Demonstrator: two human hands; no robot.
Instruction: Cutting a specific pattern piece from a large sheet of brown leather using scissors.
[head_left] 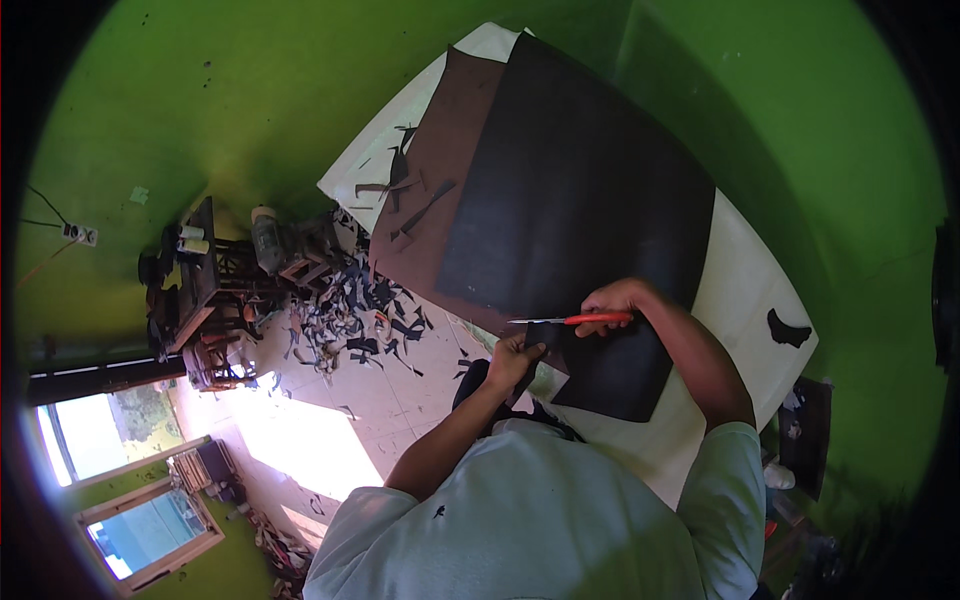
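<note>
My right hand [612, 297] is closed around the orange-red handles of a pair of scissors [590, 319]. Their thin blades point left, over the near edge of a large black sheet [590, 180]. Just below the blade tips, my left hand [510, 362] pinches a dark flap [543, 336] at that edge, thumb on top. Whether the flap is still joined to the sheet, I cannot tell. Under the black sheet lies a brown sheet [440, 150], its left part showing. Both rest on a white table [750, 270].
Dark offcut strips [400, 185] lie on the brown sheet. At the table's right sits a curved black piece [788, 328]. Many scraps [350, 310] litter the floor on the left, beside a dark wooden bench [200, 270]. A green wall [800, 130] stands behind the table.
</note>
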